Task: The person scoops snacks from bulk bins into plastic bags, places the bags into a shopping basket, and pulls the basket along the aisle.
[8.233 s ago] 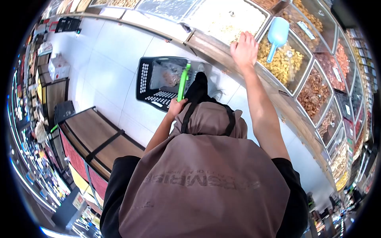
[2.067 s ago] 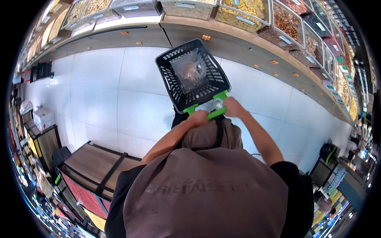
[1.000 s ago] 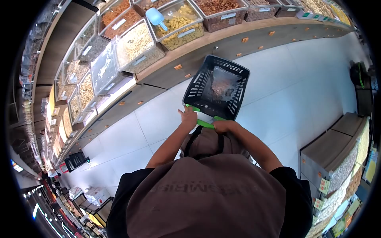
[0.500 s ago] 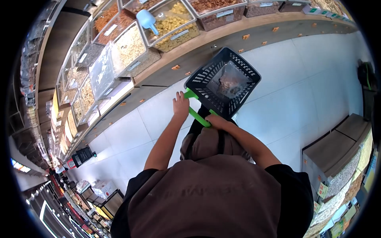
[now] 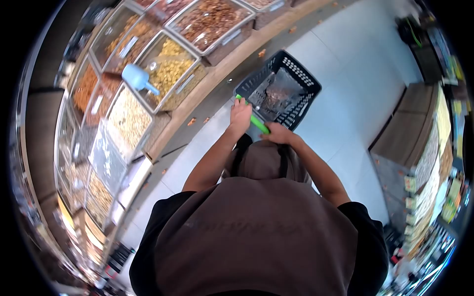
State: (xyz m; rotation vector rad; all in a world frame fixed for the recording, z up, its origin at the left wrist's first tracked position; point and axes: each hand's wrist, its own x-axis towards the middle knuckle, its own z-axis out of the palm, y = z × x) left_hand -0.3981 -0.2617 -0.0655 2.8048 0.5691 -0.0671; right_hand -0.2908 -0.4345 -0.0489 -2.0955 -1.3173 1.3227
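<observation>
"What is carrying the bins?"

"A wood-edged worktop is slanting across the upper left, and the bins are standing on it."

"Which ones are sitting along its front edge?"

"A clear bin of yellow pieces is standing in the middle, a bin of brown, nut-like pieces is standing just beside it toward the upper right, and a bin of pale flakes on its other side."

"And the floor?"

"The pale tiled floor is running alongside, and a dark brown display unit is standing on it at the right."

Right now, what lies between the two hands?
In the head view, a bare stretch of green handle runs between the left hand and the right hand.
</observation>
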